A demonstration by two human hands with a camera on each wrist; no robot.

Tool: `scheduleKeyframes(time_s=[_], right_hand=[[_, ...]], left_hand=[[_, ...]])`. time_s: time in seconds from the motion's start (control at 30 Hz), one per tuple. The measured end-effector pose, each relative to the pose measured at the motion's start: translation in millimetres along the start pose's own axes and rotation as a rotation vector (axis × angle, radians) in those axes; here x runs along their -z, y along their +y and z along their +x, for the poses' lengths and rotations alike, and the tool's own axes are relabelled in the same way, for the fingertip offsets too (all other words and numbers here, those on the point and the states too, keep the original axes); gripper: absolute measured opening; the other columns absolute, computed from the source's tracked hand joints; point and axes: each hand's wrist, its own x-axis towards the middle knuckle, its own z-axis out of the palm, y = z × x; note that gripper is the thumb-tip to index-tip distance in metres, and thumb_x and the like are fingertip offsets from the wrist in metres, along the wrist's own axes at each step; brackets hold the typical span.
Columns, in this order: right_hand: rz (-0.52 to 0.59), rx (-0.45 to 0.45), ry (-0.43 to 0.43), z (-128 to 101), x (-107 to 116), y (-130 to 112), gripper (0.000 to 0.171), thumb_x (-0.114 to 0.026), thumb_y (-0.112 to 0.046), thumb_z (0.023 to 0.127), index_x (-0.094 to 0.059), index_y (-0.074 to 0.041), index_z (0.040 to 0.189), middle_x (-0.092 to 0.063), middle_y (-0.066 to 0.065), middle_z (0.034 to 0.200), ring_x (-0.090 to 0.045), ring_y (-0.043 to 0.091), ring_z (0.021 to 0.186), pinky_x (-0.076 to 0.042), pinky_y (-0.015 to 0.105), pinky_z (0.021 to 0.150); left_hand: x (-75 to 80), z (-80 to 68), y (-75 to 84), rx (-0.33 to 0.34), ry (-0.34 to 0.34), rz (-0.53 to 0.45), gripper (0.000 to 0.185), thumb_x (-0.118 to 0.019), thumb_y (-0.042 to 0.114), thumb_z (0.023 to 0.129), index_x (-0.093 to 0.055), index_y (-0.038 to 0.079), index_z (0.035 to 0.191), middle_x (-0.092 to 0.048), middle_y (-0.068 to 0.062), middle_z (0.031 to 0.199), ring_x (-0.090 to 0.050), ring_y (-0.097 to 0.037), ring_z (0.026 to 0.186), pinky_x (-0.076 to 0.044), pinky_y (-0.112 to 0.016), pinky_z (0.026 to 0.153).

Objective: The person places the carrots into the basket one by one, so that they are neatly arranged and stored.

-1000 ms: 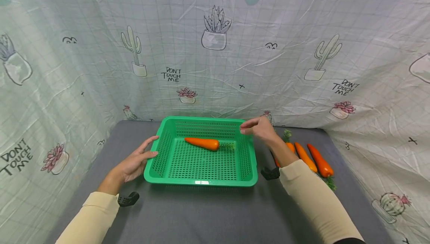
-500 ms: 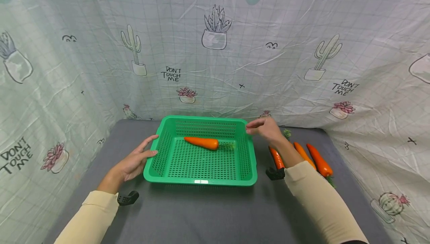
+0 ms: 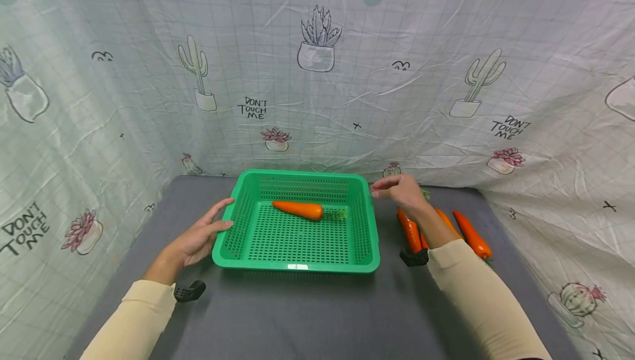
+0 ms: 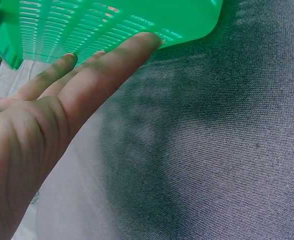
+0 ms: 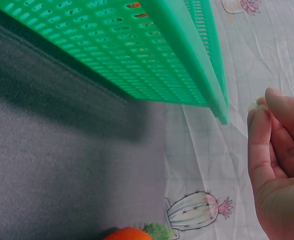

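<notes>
A green basket (image 3: pixel 296 263) sits on the grey tabletop (image 3: pixel 307 316), and one carrot (image 3: pixel 297 209) lies inside it, toward the far wall. The carrot's long axis runs left to right, nearly level with the basket's back edge; its narrow tip points left and its blunt end, with a bit of green top, points right.

The left hand (image 3: pixel 198 238) rests against the basket's left rim, fingers straight and relaxed, thumb up by the corner. In the left wrist view the outstretched fingers (image 4: pixel 102 70) touch the basket's outer wall. Nothing is gripped there.

The right hand (image 3: pixel 404 192) hovers just outside the basket's far right corner, its grip loose, fingers gently bent and holding nothing. The right wrist view shows the fingertips (image 5: pixel 266 115) drawn close together, apart from the basket rim.

Beside that forearm, on the tabletop, lie more carrots (image 3: pixel 471 236). They lie side by side, slanted, well apart from the one in the basket. One of them (image 3: pixel 409 230) lies nearest the basket's right wall, its length running roughly front to back.

A cactus-print cloth (image 3: pixel 317 73) hangs behind and on both sides.
</notes>
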Motion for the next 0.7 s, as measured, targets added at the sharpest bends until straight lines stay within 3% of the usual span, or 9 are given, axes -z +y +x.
scheduleKeyframes(time_s=[0.37,0.7], right_hand=[[-0.006,-0.006,-0.007,-2,12,5,0.041,-0.078,-0.011,0.093,-0.070,0.004,0.130,-0.073,0.018,0.129,-0.062,0.038,0.127,-0.041,0.055,0.119],[-0.035,-0.025,0.006,-1,23,11,0.041,-0.078,-0.015,0.093,-0.071,0.002,0.129,-0.079,0.001,0.113,-0.065,0.032,0.121,-0.048,0.053,0.112]], left_hand=[[1.8,2.9,-2.8,-0.004,0.001,0.005,0.073,-0.051,0.022,0.111,-0.007,0.043,0.165,-0.043,-0.017,0.153,-0.068,-0.027,0.122,-0.059,-0.051,0.095],[1.7,2.5,-3.0,-0.009,0.006,0.007,0.073,-0.051,0.021,0.111,-0.006,0.042,0.165,-0.042,-0.018,0.153,-0.068,-0.026,0.122,-0.060,-0.050,0.094]])
